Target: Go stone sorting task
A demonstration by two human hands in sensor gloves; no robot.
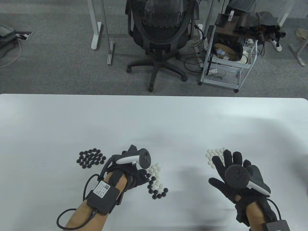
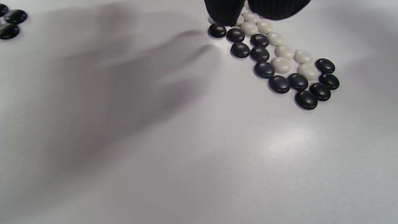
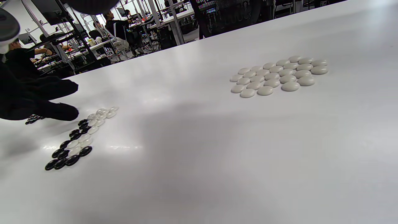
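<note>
Low in the table view, the left hand [image 1: 131, 172] has fingertips [image 2: 224, 14] down on the mixed stones [image 1: 156, 181]; whether it pinches one cannot be told. The right hand [image 1: 234, 175] hovers spread. Farther up, black stones [image 1: 91, 158] lie left and white stones [image 1: 215, 155] lie right.

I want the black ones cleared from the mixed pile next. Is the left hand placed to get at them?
Probably yes: the left hand sits at the mixed pile, fingertips beside its black stones, nothing between.
</note>
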